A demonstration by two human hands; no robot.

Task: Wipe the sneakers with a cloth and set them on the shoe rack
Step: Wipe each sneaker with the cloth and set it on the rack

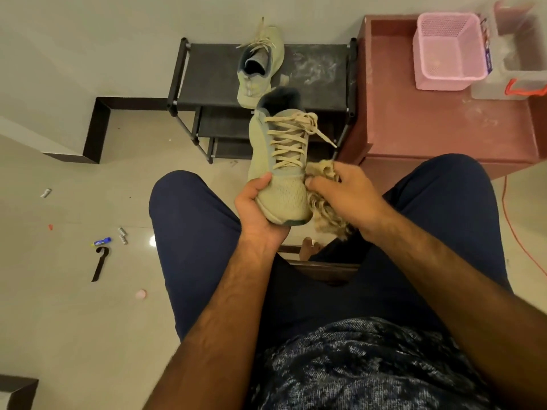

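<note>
Sneaker (281,161) toe gripped by left hand (260,214) fingers, right hand (346,196) fingers clutching cloth (328,217) against its side

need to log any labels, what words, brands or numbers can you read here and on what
Nothing here can be read as text.
Purple label beside the pink basket: has print, too blurred.
Blue and yellow tube on the floor: too small.
Held sneaker: no brand or number shows.
Sneaker on the rack: none shows.
</note>
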